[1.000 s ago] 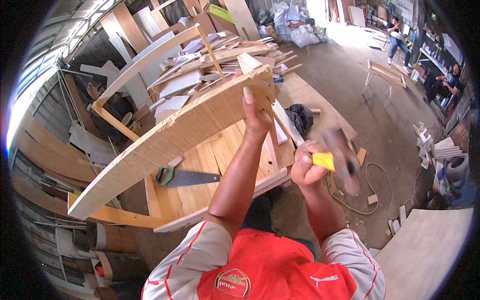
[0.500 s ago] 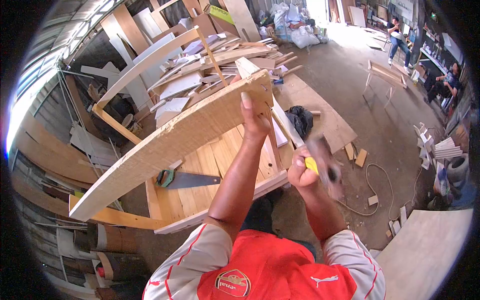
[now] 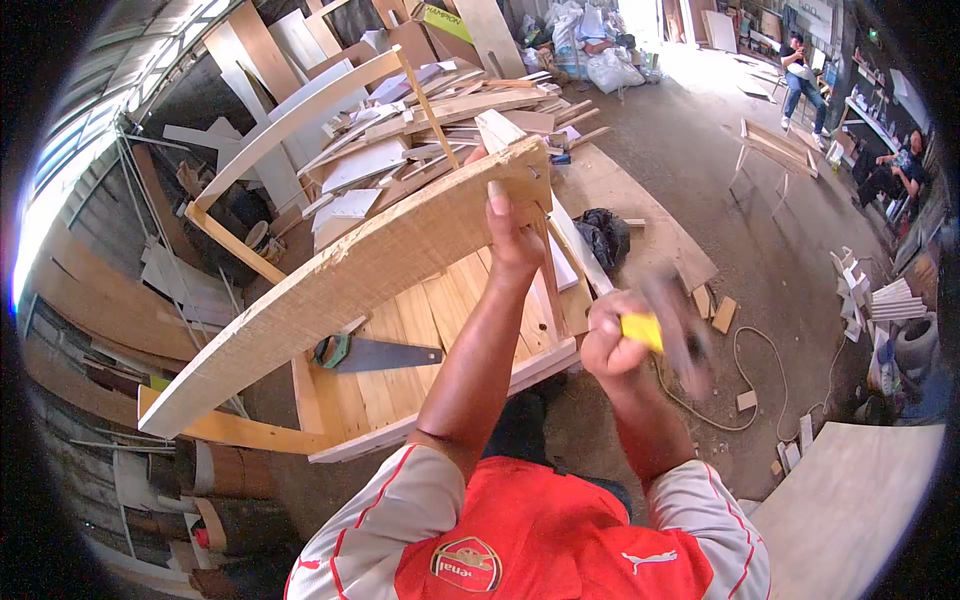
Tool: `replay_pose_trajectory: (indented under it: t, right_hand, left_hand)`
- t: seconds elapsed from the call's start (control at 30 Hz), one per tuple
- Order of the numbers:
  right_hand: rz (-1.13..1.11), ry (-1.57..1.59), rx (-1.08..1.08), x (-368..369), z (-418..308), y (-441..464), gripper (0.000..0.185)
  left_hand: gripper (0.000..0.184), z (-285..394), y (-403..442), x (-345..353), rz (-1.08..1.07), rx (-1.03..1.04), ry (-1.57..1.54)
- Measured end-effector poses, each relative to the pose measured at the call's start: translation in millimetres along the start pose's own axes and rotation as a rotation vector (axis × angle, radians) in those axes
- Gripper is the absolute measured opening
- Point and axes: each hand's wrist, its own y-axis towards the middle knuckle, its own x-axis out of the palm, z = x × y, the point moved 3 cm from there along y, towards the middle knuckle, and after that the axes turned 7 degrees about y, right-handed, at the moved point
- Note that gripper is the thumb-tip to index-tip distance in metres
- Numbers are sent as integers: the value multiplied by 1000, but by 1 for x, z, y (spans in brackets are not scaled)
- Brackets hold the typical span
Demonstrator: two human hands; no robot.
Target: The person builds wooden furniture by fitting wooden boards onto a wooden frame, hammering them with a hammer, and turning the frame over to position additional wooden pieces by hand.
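Note:
My left hand [image 3: 512, 235] grips a long wooden board [image 3: 330, 270] near its upper right end, thumb lying along the face. A nail [image 3: 534, 173] pokes out of the board close to that end. My right hand [image 3: 612, 332] is wrapped round the yellow handle of a hammer [image 3: 676, 325], whose head is smeared by motion, to the right of the board and apart from it. The board lies along a wooden frame [image 3: 235, 434] with a slatted base [image 3: 400, 310]. On the slats rests a handsaw [image 3: 385, 355] with a green and black handle.
Behind the frame is a heap of wood offcuts [image 3: 400, 150]. A black plastic bag [image 3: 603, 235] and small wood blocks [image 3: 724, 315] lie on the floor, beside a cord [image 3: 745, 375]. A pale panel [image 3: 855, 510] stands at lower right. Two people sit at far right near a wooden stand [image 3: 775, 148].
My right hand has swung the hammer slightly to the right, away from the board. The left hand keeps its hold, and the board has barely shifted.

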Motion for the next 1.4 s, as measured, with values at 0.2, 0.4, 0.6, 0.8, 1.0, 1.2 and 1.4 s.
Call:
replay_pose_trajectory:
  t: [0.2,0.4,0.6,0.8,1.0,1.2,1.4]
  right_hand:
    - [-281,-347,340,22,-4,27,21]
    - [-68,-143,37,1,-20,15,18]
    - [10,82,-106,15,-19,27,17]
    - [-93,-238,203,14,-14,22,28]
    - [-129,-107,92,4,-15,14,36]
    - [-301,-331,355,30,-8,35,31]
    - [-41,-165,85,4,-26,31,18]
  left_hand:
    - [72,4,-9,-3,-8,-128,-69]
    - [75,1,-1,-1,-3,-76,-22]
    - [72,7,1,2,-43,4,-6]
    - [79,-2,-2,-6,28,-78,7]
    - [78,-9,0,-10,35,-71,6]
    - [67,-7,-3,-15,-60,-64,-17]
    - [68,-6,2,-5,21,-29,5]
